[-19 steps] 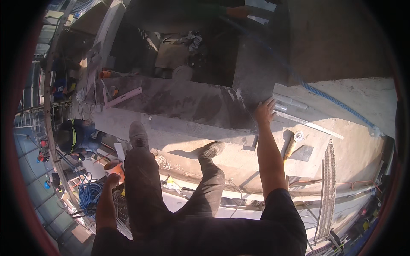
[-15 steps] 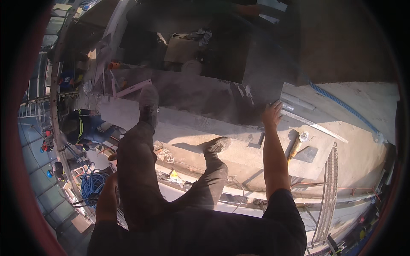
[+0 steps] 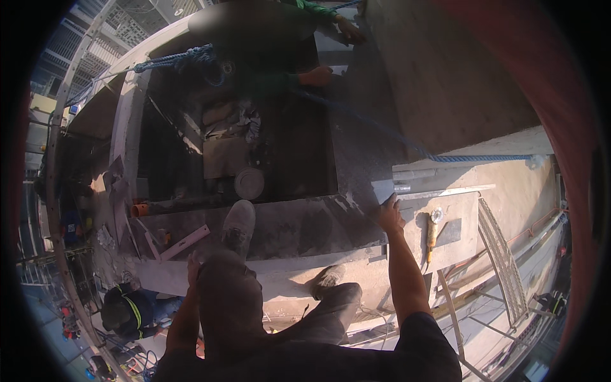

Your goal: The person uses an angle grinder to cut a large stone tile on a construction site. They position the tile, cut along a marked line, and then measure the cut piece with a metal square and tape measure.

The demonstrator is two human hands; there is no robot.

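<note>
My right hand (image 3: 391, 216) rests at the right corner of the dark grey ledge (image 3: 286, 226), its fingers stretched toward a sunlit pale patch beside a long light strip (image 3: 445, 193). Nothing shows in its grasp. Against the outer side of my bent left knee lies my left hand (image 3: 193, 272); the knee hides most of its fingers. My left shoe (image 3: 239, 224) stands on the ledge, and my right shoe (image 3: 328, 280) is on the lower concrete. A yellow angle grinder (image 3: 433, 234) lies right of my right forearm, next to a dark flat piece (image 3: 451, 230).
Across the dark recess, a person in green sleeves has one hand (image 3: 316, 76) near the far ledge. A blue rope (image 3: 471, 157) crosses above my right hand. A pale angled bar (image 3: 184, 242) lies left of my shoe. A person in a reflective vest (image 3: 130, 312) is lower left.
The view has tilted up and shows more of the recess and the other person's hands. My left hand has come up from beside my thigh to the knee. My right hand stays near the corner.
</note>
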